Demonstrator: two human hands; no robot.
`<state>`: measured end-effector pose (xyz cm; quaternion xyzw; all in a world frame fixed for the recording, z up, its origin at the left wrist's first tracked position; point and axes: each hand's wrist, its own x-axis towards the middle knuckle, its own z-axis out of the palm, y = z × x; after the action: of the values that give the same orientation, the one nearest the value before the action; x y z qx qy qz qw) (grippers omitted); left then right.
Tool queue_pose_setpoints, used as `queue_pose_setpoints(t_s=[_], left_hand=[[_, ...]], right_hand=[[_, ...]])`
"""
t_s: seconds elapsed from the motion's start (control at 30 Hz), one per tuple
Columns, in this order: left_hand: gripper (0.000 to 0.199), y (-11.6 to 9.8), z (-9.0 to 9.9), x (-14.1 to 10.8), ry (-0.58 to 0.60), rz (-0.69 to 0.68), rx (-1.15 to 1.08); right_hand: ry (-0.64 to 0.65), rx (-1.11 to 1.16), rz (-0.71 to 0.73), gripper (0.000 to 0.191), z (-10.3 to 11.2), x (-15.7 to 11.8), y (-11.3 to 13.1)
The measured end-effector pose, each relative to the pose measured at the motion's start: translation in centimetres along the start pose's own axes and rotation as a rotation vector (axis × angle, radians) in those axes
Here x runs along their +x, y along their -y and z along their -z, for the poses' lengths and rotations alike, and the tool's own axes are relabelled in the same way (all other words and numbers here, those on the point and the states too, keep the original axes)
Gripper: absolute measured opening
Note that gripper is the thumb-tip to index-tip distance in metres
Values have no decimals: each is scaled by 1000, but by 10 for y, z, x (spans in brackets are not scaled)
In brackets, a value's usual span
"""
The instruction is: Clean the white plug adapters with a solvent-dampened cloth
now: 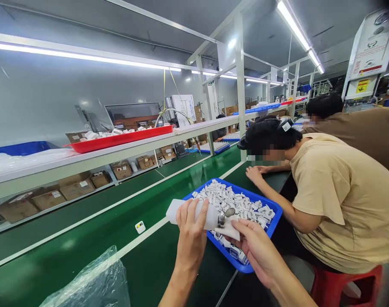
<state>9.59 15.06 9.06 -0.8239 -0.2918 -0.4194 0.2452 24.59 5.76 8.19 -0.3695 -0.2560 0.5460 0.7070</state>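
My left hand (190, 236) grips a white translucent plastic bottle (181, 212) held on its side, its metal nozzle (222, 218) pointing right. My right hand (256, 249) holds a white folded cloth or pad (230, 229) pressed up against the nozzle. Both hands hover over the near edge of a blue tray (275, 217) filled with several small white plastic parts (228, 199). The tray sits on the green conveyor belt (95, 238).
A co-worker in a beige shirt (344, 200) sits right of the tray on a red stool (344, 283), forearm beside it. Another person (357, 123) sits further back. A clear plastic bag (92, 283) lies at the front left. A red tray (117, 140) rests on the shelf above.
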Motion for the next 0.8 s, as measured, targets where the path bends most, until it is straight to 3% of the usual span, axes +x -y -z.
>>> queue_pose_setpoints(t_s=[0.8], left_hand=[[73, -1, 1, 5, 60, -58, -11]], right_hand=[[-98, 37, 16, 18, -1, -4, -3]])
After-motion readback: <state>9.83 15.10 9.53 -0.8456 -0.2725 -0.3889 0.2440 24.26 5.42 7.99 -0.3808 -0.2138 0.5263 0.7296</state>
